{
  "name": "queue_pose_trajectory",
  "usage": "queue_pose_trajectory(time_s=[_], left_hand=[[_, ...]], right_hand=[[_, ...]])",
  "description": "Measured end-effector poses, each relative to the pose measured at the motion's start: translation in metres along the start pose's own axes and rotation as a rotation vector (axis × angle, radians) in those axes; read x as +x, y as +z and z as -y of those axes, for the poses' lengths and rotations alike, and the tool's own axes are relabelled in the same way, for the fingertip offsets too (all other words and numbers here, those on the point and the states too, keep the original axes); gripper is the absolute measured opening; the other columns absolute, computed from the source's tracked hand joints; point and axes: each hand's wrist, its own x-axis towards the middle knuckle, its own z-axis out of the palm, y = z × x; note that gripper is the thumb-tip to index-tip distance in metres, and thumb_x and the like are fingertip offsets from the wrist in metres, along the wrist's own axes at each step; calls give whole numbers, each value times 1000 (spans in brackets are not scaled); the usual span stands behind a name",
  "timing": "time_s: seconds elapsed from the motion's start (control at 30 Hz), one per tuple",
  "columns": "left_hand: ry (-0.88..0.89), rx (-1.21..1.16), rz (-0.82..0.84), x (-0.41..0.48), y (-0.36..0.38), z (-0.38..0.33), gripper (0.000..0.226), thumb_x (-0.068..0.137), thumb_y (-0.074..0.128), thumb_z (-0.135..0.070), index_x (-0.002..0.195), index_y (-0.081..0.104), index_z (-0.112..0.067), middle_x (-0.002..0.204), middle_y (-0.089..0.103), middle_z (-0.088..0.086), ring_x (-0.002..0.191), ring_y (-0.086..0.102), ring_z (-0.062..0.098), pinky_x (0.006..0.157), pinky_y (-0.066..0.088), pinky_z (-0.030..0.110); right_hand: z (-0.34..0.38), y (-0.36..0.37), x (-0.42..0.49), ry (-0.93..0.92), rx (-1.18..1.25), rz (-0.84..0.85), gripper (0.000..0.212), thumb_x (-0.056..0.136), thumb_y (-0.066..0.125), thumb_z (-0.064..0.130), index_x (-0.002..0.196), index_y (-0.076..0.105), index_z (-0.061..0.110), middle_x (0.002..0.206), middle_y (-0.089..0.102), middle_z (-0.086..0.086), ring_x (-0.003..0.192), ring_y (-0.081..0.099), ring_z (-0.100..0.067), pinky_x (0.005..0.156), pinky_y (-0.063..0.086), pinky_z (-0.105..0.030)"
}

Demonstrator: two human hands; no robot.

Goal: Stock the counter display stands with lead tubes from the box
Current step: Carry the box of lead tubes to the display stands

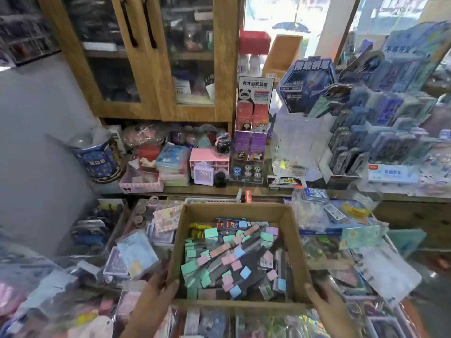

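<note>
Box (234,209) gripped by both hands (158,282) (324,298).

The left hand (156,285) and right hand (323,297) are bare, forearms likewise.

box (296,242): brown cardboard | lead tubes (234,262): dark, with green, pink, blue caps | cabinet (146,76): wood-grain brown

Left hand (159,282) grips box (234,211) at its near-left corner, thumb over the rim. Right hand (322,297) grips the near-right corner.
</note>
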Motion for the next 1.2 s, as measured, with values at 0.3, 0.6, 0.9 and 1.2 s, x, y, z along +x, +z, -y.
queue_pose_trajectory(time_s=[0.3, 0.6, 0.9, 1.2], left_hand=[[-48, 132, -20, 23, 18, -14, 10, 98, 62, -22, 108, 62, -24, 83, 70, -5, 71, 66, 6, 45, 43, 10], [-33, 367, -56, 40, 23, -16, 13, 103, 52, -22, 102, 60, -12, 73, 62, 0, 64, 59, 12, 48, 37, 24], [109, 256, -93, 9, 14, -28, 27, 103, 53, -15, 77, 56, -21, 49, 55, -7, 44, 57, -5, 33, 37, 12], [253, 298, -10, -32, -5, -67, 34, 101, 54, -11, 67, 52, -16, 47, 60, -21, 42, 55, -4, 37, 37, 15]], right_hand=[[26, 26, 35, 33, -109, 68, 17, 103, 58, 34, 108, 68, 22, 89, 72, 0, 83, 67, -21, 67, 48, -35], [28, 33, 39, 20, -184, 17, 13, 105, 52, 13, 103, 64, 9, 72, 60, -10, 60, 53, -22, 55, 36, -31], [32, 23, 10, -20, -39, -13, 17, 105, 51, 9, 102, 63, 20, 92, 69, -20, 73, 57, -25, 65, 43, -29], [25, -17, -61, -4, 63, -126, 17, 105, 53, 10, 105, 65, 22, 90, 71, -11, 80, 62, -29, 69, 45, -34]])
